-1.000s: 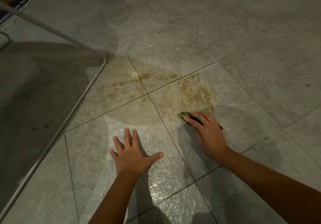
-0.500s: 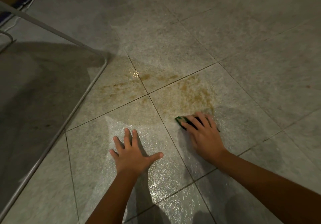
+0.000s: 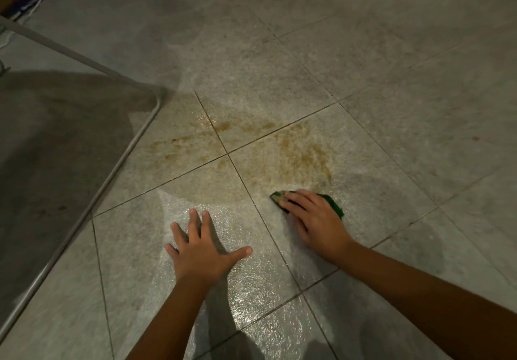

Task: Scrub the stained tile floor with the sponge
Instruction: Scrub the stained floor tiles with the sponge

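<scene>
Left hand [image 3: 201, 250] flat, fingers splayed, on the wet tile floor [image 3: 391, 80] | right hand [image 3: 313, 217] presses green sponge [image 3: 333, 205] down, fingers laid across it | sponge just below brown stain [image 3: 302, 152]

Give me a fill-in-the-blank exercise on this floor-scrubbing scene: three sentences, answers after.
1. The sponge under the right hand is ____ in colour.
2. The hand lying flat on the wet floor, holding nothing, is the ____ one.
3. The brown stain marks a floor made of ____.
Missing words: green; left; tiles.
</scene>
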The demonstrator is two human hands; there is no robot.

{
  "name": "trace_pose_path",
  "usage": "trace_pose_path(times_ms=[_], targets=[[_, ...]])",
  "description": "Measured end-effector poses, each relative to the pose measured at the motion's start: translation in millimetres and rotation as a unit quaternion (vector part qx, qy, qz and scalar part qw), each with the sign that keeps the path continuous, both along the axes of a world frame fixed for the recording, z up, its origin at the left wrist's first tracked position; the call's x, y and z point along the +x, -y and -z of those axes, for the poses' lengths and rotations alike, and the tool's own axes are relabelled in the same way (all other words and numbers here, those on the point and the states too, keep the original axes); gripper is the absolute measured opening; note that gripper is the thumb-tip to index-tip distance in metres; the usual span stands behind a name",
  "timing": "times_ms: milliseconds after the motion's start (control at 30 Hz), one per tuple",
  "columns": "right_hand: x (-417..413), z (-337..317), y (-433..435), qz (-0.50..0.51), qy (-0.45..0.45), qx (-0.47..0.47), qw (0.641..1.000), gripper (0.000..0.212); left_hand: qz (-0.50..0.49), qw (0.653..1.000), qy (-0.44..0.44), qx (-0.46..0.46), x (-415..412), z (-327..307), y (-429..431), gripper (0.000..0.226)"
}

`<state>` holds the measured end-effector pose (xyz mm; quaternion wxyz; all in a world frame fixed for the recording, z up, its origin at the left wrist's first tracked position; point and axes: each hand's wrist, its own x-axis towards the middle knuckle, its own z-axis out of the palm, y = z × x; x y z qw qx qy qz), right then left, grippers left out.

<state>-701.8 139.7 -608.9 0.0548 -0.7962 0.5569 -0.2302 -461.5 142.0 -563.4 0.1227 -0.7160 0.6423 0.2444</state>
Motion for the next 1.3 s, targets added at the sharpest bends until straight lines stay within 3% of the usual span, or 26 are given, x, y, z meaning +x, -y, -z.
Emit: trace_pose_path(times_ms=[167,300,467,733,867,1033,1133,1300], targets=[[-13.9,-0.4,-13.3,0.186,0.02,0.018,0.982,0.042,-0.001,1.0,0.001,-0.001,-0.4,-0.7,-0.1,0.131],[-16.9,3.1,-26.1,0.211,0.03,0.012,0.977,0.043,0.001,1.0,0.007,0.006,-0.7,-1.0,-0.2,0.136],[0.8,2.1,6.2,0.356,0.056,0.029,0.932,0.038,-0.001,1.0,0.01,0.012,-1.2,-1.8,0.1,0.131],[0.3,0.4,-22.5,0.139,0.046,0.026,0.989,0.04,0.002,1.0,0.019,0.014,-2.2,-2.5,1.1,0.131],[-33.8,1.0,-22.5,0.212,0.057,0.017,0.976,0.043,0.003,1.0,0.022,0.014,-1.3,-1.0,2.5,0.131],[-16.9,1.1,8.8,0.321,0.049,0.017,0.946,0.037,0.004,1.0,0.02,0.01,-0.6,-1.2,2.3,0.136],[0.0,0.2,17.7,0.277,0.031,0.037,0.96,0.039,0.003,1.0,0.02,0.012,-1.4,-2.4,2.3,0.136],[-12.3,4.1,6.2,0.118,0.036,0.024,0.992,0.04,0.009,1.0,0.02,-0.011,0.7,-5.9,3.2,0.123]])
